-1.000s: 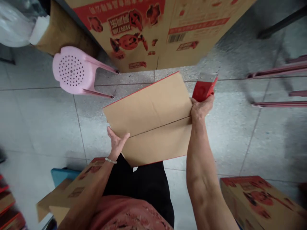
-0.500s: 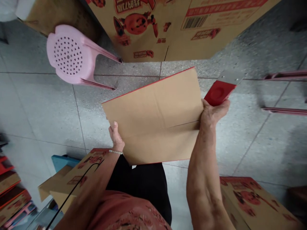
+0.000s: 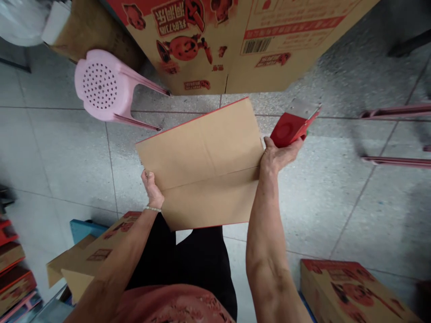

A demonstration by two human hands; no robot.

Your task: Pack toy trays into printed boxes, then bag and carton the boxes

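Note:
In front of my body is a cardboard box (image 3: 202, 139), its plain brown flaps meeting at a seam and red showing along its edges. My left hand (image 3: 153, 190) grips its left side, thumb on top and fingers out of sight beneath the edge. My right hand (image 3: 279, 154) is closed round a red tape dispenser (image 3: 284, 128) with a clear or metal plate at its far end. The heel of that hand is against or close beside the box's right edge; contact is hard to make out.
A large printed carton (image 3: 218, 49) stands ahead, with a pink stool (image 3: 101, 85) to its left. Printed boxes lie at lower left (image 3: 97, 251) and lower right (image 3: 350, 282). Pink stool legs (image 3: 393, 112) reach in from the right over the tiled floor.
The box and both hands have shifted left in view. The tape dispenser has turned slightly, showing more of its side. The flaps' seam now shows as a longer line.

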